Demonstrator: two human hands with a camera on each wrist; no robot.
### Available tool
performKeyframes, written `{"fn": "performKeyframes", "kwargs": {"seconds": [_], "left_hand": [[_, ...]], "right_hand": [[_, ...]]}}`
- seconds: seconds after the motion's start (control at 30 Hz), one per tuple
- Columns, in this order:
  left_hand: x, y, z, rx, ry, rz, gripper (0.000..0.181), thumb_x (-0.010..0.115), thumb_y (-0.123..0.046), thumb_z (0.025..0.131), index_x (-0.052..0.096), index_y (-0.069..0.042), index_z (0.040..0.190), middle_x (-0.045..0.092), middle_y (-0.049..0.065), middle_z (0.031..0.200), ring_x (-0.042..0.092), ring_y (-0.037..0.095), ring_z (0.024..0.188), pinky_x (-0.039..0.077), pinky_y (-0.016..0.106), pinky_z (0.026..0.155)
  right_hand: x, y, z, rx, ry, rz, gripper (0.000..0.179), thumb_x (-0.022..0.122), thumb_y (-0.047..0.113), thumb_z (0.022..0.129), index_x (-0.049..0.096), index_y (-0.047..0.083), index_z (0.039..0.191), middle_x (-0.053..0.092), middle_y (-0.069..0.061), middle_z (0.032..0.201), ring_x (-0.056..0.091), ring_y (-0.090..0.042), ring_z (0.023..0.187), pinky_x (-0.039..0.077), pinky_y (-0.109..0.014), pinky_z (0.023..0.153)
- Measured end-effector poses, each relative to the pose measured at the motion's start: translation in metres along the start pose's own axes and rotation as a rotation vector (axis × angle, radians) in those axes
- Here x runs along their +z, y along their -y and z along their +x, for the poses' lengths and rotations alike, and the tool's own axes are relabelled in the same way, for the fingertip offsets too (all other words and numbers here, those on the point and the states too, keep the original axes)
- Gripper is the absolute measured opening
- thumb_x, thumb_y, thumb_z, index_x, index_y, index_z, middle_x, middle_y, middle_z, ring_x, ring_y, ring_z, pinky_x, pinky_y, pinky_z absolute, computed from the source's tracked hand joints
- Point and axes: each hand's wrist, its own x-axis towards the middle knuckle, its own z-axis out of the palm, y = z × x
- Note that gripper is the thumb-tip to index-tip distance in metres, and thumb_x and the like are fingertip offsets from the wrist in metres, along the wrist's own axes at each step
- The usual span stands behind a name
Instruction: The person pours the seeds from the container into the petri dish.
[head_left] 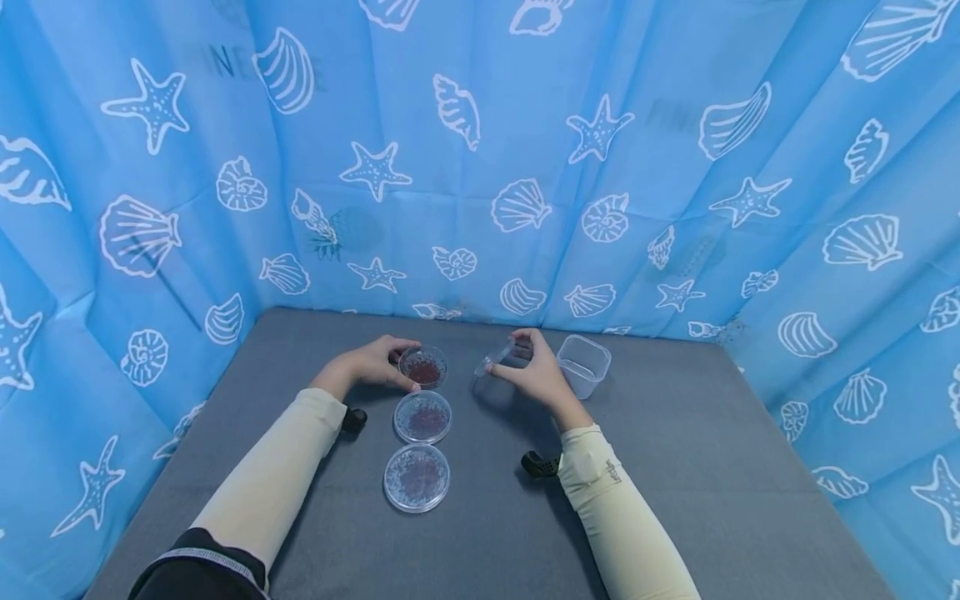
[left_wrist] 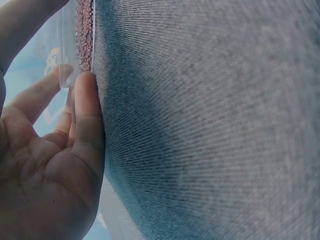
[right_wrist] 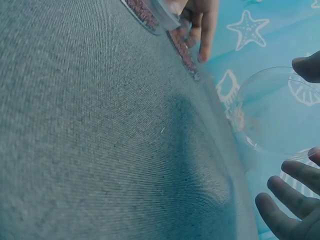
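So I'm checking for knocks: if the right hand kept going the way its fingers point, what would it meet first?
The right hand, holding a clear lid, points left and away toward the far dish of red grains held by the left hand. That dish would likely be first, though depth is unclear.

I see 3 round clear petri dishes in a column mid-table, each w/ reddish-brown granules inside. Farthest dish (head_left: 423, 367) is uncovered, sits flat on the grey cloth, gripped at the rim by the left hand (head_left: 372, 363). Middle dish (head_left: 423, 417) and nearest dish (head_left: 417, 477) lie flat just below it. The clear lid (head_left: 495, 358) is lifted off the table, tilted steeply, pinched in the right hand (head_left: 534, 377), right of the farthest dish.
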Motion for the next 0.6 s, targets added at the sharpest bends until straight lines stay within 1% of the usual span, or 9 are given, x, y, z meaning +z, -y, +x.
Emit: {"fn": "performKeyframes", "kwargs": {"seconds": [0.07, 0.13, 0.2, 0.3, 0.4, 0.47, 0.6], "left_hand": [[0.0, 0.0004, -0.0001, 0.0, -0.001, -0.003, 0.096, 0.091, -0.038, 0.085, 0.043, -0.012, 0.163, 0.054, 0.021, 0.147, 0.055, 0.038, 0.132, 0.054, 0.053, 0.107], [-0.0001, 0.0009, 0.0, 0.004, -0.001, -0.005, 0.096, 0.091, -0.038, 0.085, 0.043, -0.012, 0.163, 0.055, 0.021, 0.147, 0.056, 0.037, 0.131, 0.054, 0.052, 0.105], [-0.0001, 0.0011, 0.0002, 0.009, 0.001, -0.008, 0.096, 0.091, -0.038, 0.085, 0.042, -0.012, 0.163, 0.056, 0.02, 0.145, 0.056, 0.036, 0.13, 0.055, 0.051, 0.103], [0.0, 0.0011, 0.0005, 0.013, 0.003, -0.008, 0.096, 0.091, -0.037, 0.085, 0.042, -0.011, 0.163, 0.057, 0.02, 0.144, 0.057, 0.036, 0.129, 0.055, 0.049, 0.101], [0.0003, 0.0009, 0.0004, 0.014, 0.003, -0.002, 0.096, 0.091, -0.038, 0.085, 0.042, -0.011, 0.163, 0.056, 0.02, 0.145, 0.056, 0.036, 0.13, 0.055, 0.051, 0.103], [0.0005, 0.0008, 0.0001, 0.016, 0.002, 0.002, 0.096, 0.091, -0.038, 0.085, 0.042, -0.011, 0.163, 0.055, 0.02, 0.146, 0.056, 0.037, 0.131, 0.054, 0.051, 0.104], [0.0007, 0.0005, -0.0002, 0.023, 0.0, 0.004, 0.096, 0.091, -0.037, 0.085, 0.042, -0.01, 0.163, 0.056, 0.021, 0.146, 0.056, 0.037, 0.131, 0.054, 0.052, 0.105]], "right_hand": [[0.0004, 0.001, -0.0009, -0.008, 0.003, 0.02, 0.076, 0.087, 0.027, 0.088, 0.044, 0.008, 0.147, 0.047, -0.022, 0.155, 0.051, -0.044, 0.145, 0.05, -0.06, 0.114], [0.0007, 0.0015, -0.0014, -0.011, 0.004, 0.033, 0.075, 0.087, 0.027, 0.088, 0.044, 0.01, 0.146, 0.048, -0.02, 0.153, 0.053, -0.045, 0.143, 0.052, -0.059, 0.113], [0.001, 0.0016, -0.0023, -0.015, 0.004, 0.041, 0.073, 0.087, 0.027, 0.088, 0.044, 0.011, 0.145, 0.049, -0.018, 0.151, 0.057, -0.046, 0.138, 0.054, -0.058, 0.11], [0.0013, 0.0019, -0.0037, -0.014, -0.002, 0.04, 0.071, 0.087, 0.027, 0.088, 0.045, 0.013, 0.144, 0.051, -0.016, 0.148, 0.065, -0.044, 0.127, 0.059, -0.054, 0.104], [0.0016, 0.0026, -0.0053, -0.004, -0.001, 0.041, 0.069, 0.085, 0.029, 0.09, 0.046, 0.012, 0.144, 0.05, -0.017, 0.147, 0.069, -0.043, 0.12, 0.06, -0.051, 0.101], [0.0018, 0.0034, -0.0061, 0.009, 0.006, 0.056, 0.068, 0.084, 0.031, 0.091, 0.046, 0.013, 0.144, 0.049, -0.017, 0.147, 0.071, -0.044, 0.115, 0.062, -0.051, 0.097], [0.003, 0.0053, -0.0084, 0.026, 0.022, 0.101, 0.069, 0.082, 0.031, 0.093, 0.042, 0.011, 0.146, 0.045, -0.018, 0.149, 0.072, -0.048, 0.107, 0.066, -0.053, 0.087]]}}
